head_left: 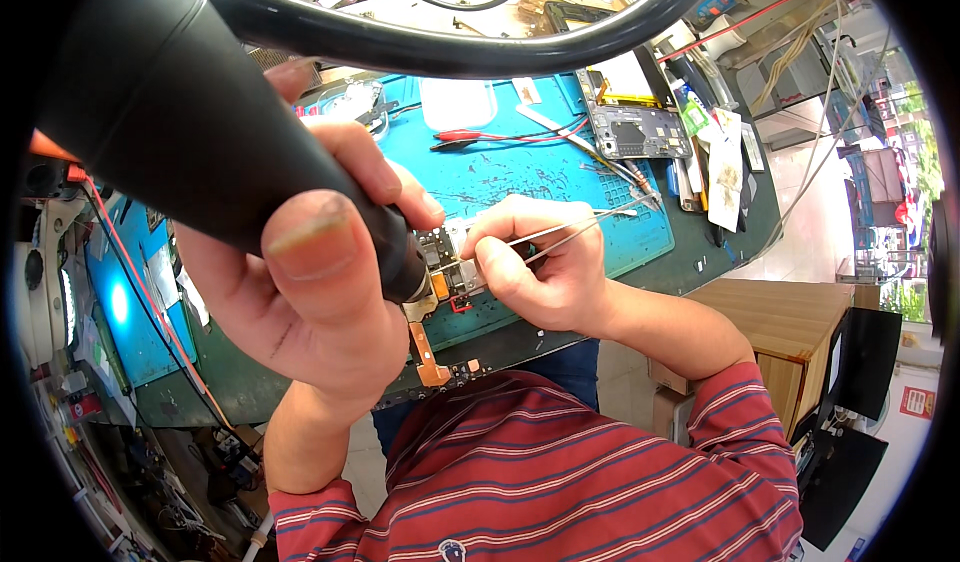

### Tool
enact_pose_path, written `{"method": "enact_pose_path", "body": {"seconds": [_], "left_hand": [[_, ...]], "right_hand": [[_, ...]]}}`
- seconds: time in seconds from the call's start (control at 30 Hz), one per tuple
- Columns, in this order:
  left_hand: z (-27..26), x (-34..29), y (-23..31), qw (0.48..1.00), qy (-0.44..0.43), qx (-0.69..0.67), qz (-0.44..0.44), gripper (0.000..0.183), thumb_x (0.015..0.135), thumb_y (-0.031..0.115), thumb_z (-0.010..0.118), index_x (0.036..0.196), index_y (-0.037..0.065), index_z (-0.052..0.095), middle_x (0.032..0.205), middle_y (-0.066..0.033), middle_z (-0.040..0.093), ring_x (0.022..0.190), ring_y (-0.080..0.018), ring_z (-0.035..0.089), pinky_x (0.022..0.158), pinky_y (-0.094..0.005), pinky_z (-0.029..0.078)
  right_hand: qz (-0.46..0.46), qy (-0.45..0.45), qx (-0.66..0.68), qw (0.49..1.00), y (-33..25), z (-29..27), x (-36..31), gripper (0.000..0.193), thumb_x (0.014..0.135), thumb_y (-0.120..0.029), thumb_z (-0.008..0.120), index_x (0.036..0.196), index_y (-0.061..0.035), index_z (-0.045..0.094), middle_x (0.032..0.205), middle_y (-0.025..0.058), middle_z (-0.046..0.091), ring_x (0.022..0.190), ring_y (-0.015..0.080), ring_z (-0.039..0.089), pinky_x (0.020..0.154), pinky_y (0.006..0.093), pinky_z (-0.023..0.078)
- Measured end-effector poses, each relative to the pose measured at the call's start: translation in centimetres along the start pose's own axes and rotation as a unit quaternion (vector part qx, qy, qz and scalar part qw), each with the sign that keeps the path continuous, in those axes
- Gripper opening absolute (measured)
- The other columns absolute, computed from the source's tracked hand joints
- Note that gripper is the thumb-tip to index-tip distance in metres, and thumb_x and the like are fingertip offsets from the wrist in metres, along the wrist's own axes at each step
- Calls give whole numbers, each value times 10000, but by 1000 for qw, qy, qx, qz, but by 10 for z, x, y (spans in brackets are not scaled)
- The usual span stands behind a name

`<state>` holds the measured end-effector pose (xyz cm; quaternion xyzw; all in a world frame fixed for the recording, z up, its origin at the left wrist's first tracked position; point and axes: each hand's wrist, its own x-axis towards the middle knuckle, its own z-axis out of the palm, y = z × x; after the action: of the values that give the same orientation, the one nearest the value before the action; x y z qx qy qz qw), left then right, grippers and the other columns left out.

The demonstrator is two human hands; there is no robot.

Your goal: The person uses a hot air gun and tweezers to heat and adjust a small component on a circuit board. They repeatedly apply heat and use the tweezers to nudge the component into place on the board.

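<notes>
My left hand (345, 307) is wrapped round a thick black hot-air gun (215, 127), its thumb toward me. The gun's nozzle points down at a small phone circuit board (462, 274) and hides part of it. In my right hand (555, 267) is a pair of thin metal tweezers (575, 230), pinched between thumb and fingers. Their points reach over the board beside the nozzle, and their back end sticks out to the upper right. An orange flex cable (428, 360) hangs from the board's near side, over the bench edge.
A blue work mat (560, 187) covers the bench. On it lie red and black clip leads (462, 140) and a white tray (457, 105). An opened phone (640, 130) stands at the far right. A thick black hose (450, 57) arches across the top. Right of me is a wooden cabinet (800, 332).
</notes>
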<state>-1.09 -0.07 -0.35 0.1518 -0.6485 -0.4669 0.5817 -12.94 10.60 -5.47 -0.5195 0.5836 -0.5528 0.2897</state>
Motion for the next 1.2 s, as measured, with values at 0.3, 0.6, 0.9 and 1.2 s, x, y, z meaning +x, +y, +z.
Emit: {"method": "enact_pose_path", "body": {"seconds": [0.3, 0.6, 0.9, 1.2], "left_hand": [[0, 0, 1, 1000, -3, -2, -3, 642, 963, 514, 397, 1216, -75, 374, 779, -105, 522, 548, -168, 554, 511, -272, 477], [-1, 2, 3, 1000, 13, 14, -9, 665, 960, 528, 391, 1237, -76, 364, 787, -102, 524, 564, -167, 558, 525, -272, 479], [-3, 1, 4, 1000, 13, -5, -16, 684, 953, 535, 406, 1241, -84, 364, 792, -101, 531, 568, -164, 558, 528, -277, 490], [-4, 3, 3, 1000, 18, 0, -8, 680, 950, 533, 415, 1230, -85, 369, 794, -104, 536, 567, -164, 559, 526, -280, 492]], "right_hand": [[1, -2, -4, 1000, 0, -1, 0, 101, 814, 13, 543, 824, 40, 640, 704, 50, 632, 596, 54, 535, 531, 213, 434], [17, 7, 50, 999, 0, 1, -2, 108, 819, 22, 533, 846, 49, 635, 734, 70, 634, 619, 76, 561, 557, 228, 457], [-25, 5, 19, 999, 1, 1, -2, 103, 815, 16, 551, 861, 49, 638, 734, 63, 623, 601, 68, 539, 542, 220, 441], [-52, 22, 23, 998, 3, 5, 0, 72, 807, -13, 601, 849, 11, 655, 683, 27, 616, 562, 39, 541, 494, 210, 431]]}}
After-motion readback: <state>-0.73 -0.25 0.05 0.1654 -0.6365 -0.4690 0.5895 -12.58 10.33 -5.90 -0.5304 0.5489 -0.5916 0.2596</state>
